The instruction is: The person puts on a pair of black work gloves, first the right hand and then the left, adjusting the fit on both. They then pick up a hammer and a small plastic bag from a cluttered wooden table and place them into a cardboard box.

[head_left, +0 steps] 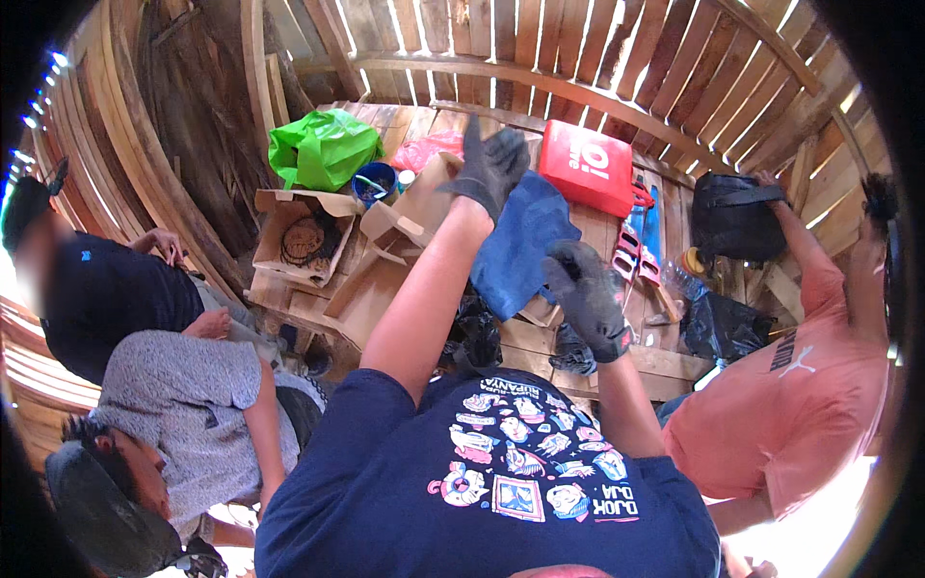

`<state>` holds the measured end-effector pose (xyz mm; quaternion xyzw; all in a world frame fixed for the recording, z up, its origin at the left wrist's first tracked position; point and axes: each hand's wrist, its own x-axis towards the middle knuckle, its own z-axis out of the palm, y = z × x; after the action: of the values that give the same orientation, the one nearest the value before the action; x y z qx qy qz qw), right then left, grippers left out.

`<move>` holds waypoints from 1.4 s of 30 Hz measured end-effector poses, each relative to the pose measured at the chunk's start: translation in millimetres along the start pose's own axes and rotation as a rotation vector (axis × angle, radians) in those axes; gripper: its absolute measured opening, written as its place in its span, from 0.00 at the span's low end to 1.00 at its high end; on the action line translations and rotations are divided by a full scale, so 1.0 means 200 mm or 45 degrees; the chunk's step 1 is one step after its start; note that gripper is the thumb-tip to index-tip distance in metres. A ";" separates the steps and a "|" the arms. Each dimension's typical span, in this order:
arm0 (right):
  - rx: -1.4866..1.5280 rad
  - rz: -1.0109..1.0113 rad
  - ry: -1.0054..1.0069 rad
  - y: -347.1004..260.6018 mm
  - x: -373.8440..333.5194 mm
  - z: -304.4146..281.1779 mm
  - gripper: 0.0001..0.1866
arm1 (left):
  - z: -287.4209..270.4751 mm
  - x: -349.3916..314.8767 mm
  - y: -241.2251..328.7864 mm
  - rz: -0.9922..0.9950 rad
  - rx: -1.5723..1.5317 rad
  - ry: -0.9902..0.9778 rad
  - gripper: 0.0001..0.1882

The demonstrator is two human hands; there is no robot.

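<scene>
Gloved hands [491, 169] over cluttered plank tabletop [663, 364], slatted wooden wall [559, 40] beyond.

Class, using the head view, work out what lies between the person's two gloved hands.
In the head view, a blue cloth lies between the gloved left hand and the gloved right hand.

Dark-gloved left hand [489, 166] is held spread above the wooden counter [595, 231]; right hand [588, 301], likewise gloved, is held near a blue cloth [525, 236]. Green bag [326, 149] and red bag [586, 169] are set farther back; black bag [737, 220] is touched by a co-worker [771, 419].
</scene>
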<state>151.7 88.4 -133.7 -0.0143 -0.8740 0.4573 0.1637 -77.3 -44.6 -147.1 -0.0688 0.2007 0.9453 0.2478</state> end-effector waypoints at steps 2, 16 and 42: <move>-0.073 -0.092 0.010 -0.14 0.04 0.04 0.14 | 0.12 -0.06 0.06 0.203 -0.205 -0.100 0.38; -0.589 -0.689 0.101 -0.35 0.34 0.02 0.21 | 0.33 -0.15 0.02 0.523 -0.068 -0.131 0.21; -0.676 -1.016 0.001 -0.47 0.24 0.03 0.05 | 0.50 -0.36 0.09 0.283 0.330 -0.740 0.35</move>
<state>115.1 37.3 -49.0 0.2809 -0.8978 0.1198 0.3174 -25.8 -49.6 -34.0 0.2579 0.2466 0.9133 0.1966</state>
